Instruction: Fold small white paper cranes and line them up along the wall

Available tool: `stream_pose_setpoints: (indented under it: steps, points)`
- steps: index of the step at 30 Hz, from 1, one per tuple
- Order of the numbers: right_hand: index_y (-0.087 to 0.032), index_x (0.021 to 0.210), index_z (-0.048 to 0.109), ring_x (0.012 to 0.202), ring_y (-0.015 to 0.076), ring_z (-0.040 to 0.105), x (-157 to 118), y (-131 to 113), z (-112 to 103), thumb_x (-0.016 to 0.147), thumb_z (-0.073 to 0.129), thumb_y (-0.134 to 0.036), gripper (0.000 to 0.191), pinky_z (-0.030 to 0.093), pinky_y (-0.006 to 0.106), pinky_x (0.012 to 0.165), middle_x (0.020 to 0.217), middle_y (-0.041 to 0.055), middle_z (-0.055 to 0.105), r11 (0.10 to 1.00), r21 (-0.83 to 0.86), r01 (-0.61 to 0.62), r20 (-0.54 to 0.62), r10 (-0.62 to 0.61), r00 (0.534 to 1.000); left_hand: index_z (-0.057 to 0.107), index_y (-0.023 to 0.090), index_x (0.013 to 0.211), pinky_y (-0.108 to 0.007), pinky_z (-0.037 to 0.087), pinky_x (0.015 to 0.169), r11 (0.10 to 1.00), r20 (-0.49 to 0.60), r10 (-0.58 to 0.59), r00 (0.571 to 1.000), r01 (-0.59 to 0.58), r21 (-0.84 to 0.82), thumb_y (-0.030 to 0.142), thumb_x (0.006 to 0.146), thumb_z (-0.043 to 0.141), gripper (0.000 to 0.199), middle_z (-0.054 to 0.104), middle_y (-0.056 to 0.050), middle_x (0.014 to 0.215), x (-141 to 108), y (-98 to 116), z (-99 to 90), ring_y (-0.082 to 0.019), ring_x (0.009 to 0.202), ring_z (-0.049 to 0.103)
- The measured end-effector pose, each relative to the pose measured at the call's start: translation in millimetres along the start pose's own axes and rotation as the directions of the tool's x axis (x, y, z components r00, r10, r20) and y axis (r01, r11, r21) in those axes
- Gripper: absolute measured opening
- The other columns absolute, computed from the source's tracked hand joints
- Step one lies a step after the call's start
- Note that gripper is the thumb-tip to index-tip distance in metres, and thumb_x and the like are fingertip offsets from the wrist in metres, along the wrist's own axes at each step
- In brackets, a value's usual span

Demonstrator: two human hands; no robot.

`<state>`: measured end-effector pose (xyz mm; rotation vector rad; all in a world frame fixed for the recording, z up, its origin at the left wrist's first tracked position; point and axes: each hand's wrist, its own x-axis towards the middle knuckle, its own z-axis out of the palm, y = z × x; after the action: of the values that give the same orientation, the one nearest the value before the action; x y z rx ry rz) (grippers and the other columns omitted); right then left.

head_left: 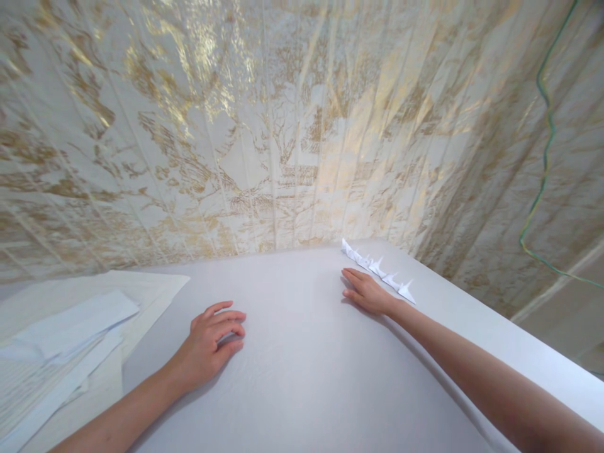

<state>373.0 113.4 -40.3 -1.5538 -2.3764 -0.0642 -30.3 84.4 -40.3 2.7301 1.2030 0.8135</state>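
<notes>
My left hand (212,343) rests on the white table with its fingers apart and slightly curled, holding nothing. To its left lie white paper sheets (78,324). My right hand (365,292) is stretched over the table farther back, fingers extended and empty. Just beyond and to the right of it, a diagonal row of several small folded white paper pieces (376,268) with pointed tips stands near the table's right edge. A narrow gap separates my right hand from the row.
The white table (302,377) meets a white and gold patterned curtain (274,145) at its back. Larger cream sheets (160,286) lie under the papers at left. A green-yellow wire (545,157) hangs at the right, beyond the table's edge.
</notes>
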Motion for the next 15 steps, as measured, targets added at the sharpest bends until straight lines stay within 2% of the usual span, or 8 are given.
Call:
stream_pose_setpoints:
  steps: [3, 8, 15]
  points:
    - [-0.010, 0.133, 0.034, 0.129, 0.0280, 0.029, 28, 8, 11, 0.086, 0.031, -0.050, 0.062, 0.025, 0.043, 0.105, 0.138, 0.0155, 0.037, 0.999, -0.029, -0.039, 0.088, 0.041, 0.995, 0.064, 0.024, 0.075, -0.044, 0.038, 0.091, 1.000, -0.016, -0.026, 1.000, 0.026, -0.009, 0.028, 0.075, 0.055, 0.009, 0.066, -0.002, 0.100, -1, 1, 1.0, -0.026, 0.111, 0.047]
    - [-0.002, 0.133, 0.033, 0.131, 0.0270, 0.026, 66, 24, 23, 0.086, 0.027, -0.053, 0.069, 0.021, 0.038, 0.108, 0.140, 0.0184, 0.033, 0.997, -0.047, -0.054, 0.115, 0.059, 0.992, 0.064, 0.025, 0.077, -0.044, 0.038, 0.090, 1.000, 0.028, -0.027, 0.999, 0.027, 0.007, 0.029, 0.075, 0.055, 0.011, 0.066, -0.002, 0.101, -2, -4, 2.9, -0.026, 0.112, 0.047]
    - [-0.006, 0.133, 0.033, 0.130, 0.0277, 0.027, 98, 41, 34, 0.087, 0.027, -0.053, 0.066, 0.022, 0.039, 0.106, 0.139, 0.0175, 0.035, 0.990, -0.062, -0.130, 0.115, 0.136, 0.984, 0.063, 0.024, 0.077, -0.043, 0.038, 0.091, 1.000, 0.026, -0.027, 0.999, 0.027, 0.004, 0.028, 0.075, 0.055, 0.009, 0.066, -0.002, 0.101, -3, -2, 2.3, -0.026, 0.112, 0.046]
